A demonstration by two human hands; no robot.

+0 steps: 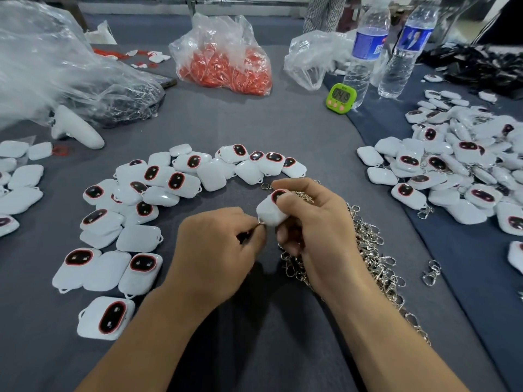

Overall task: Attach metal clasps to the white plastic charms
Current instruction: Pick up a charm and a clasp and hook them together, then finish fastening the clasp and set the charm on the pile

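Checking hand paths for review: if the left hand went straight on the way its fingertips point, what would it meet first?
Most likely the white charm gripped by the right hand; the left hand pinches a metal ring right at its corner.

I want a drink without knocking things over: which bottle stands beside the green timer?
The left bottle: the timer sits at its base. The other bottle stands farther right, away from it.

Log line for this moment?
step: attaching | right hand: grips white charm | left hand: pinches clasp ring at charm corner | clasp pile: beside right hand
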